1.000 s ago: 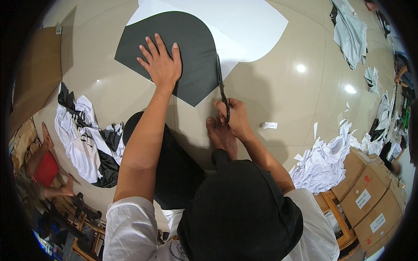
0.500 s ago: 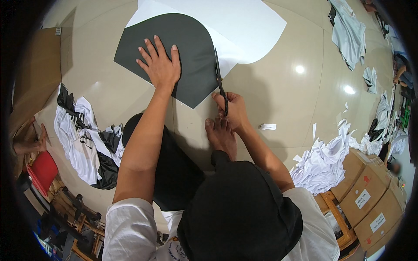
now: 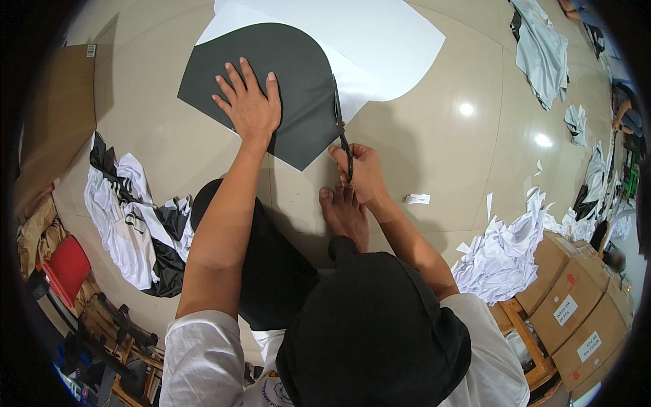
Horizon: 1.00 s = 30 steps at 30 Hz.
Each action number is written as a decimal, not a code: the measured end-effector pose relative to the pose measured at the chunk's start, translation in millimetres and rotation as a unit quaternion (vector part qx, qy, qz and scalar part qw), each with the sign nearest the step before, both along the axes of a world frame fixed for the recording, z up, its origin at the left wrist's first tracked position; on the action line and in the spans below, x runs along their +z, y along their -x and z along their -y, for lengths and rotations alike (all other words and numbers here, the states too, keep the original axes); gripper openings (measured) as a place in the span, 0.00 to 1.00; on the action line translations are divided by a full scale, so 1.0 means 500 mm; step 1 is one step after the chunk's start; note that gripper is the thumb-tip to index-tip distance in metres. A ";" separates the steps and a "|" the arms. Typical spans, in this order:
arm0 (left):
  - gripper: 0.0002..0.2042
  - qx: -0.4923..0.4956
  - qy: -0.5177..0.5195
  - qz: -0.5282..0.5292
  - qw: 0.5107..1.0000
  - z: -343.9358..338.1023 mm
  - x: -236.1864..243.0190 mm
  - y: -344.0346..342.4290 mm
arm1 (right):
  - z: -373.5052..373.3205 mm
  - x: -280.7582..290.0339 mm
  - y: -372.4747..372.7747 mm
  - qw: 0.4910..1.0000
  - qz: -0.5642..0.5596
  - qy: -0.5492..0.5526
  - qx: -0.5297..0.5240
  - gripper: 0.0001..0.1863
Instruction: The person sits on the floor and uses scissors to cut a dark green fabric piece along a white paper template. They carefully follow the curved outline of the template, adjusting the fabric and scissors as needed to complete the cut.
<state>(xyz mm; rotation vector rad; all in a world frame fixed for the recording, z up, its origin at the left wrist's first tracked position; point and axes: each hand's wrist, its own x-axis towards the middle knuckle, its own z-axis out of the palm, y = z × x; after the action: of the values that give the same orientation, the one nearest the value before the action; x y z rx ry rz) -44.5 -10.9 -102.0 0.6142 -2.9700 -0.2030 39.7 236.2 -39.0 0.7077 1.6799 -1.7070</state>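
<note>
Black sheet (image 3: 302, 88) under the left hand (image 3: 252, 112), fingers apart; I see the right hand (image 3: 364, 171), fingers clamped on scissors (image 3: 338, 115) along its three-o'clock edge, floor (image 3: 444, 136) stretching beyond.

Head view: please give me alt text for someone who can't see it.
A person holds black scissors in the right hand at the right edge of a dark grey panel, with the left hand spread on it. White material lies partly under the panel on a beige floor; white scraps are heaped to the right.
</note>
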 end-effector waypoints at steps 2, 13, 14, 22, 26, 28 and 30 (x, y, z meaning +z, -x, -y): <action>0.39 -0.001 -0.001 -0.002 1.000 -0.001 -0.001 0.001 | -0.001 -0.005 -0.002 1.000 -0.002 -0.003 0.000 0.19; 0.39 -0.005 -0.002 -0.015 1.000 0.000 -0.002 -0.001 | -0.004 -0.010 -0.013 1.000 -0.004 0.001 0.002 0.18; 0.39 -0.006 -0.003 -0.016 1.000 -0.001 -0.002 0.000 | -0.005 -0.010 -0.013 1.000 -0.005 -0.001 0.003 0.17; 0.39 -0.007 -0.004 -0.013 1.000 0.001 0.002 -0.002 | 0.002 0.026 0.022 1.000 0.007 0.007 0.022 0.21; 0.39 -0.008 -0.008 -0.015 1.000 -0.001 0.002 -0.002 | 0.010 0.018 0.034 1.000 0.013 0.020 -0.002 0.21; 0.39 -0.007 -0.007 -0.016 1.000 0.000 0.001 -0.002 | 0.010 0.016 0.036 1.000 0.008 0.024 -0.003 0.21; 0.39 -0.008 -0.005 -0.017 1.000 0.001 0.000 -0.002 | 0.009 0.011 0.037 1.000 0.005 0.026 -0.004 0.20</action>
<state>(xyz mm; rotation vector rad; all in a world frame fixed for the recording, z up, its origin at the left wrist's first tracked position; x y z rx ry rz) -43.6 -11.2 -102.1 0.5832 -2.9435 -0.2273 21.2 231.7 -33.6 0.6983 1.6217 -1.7430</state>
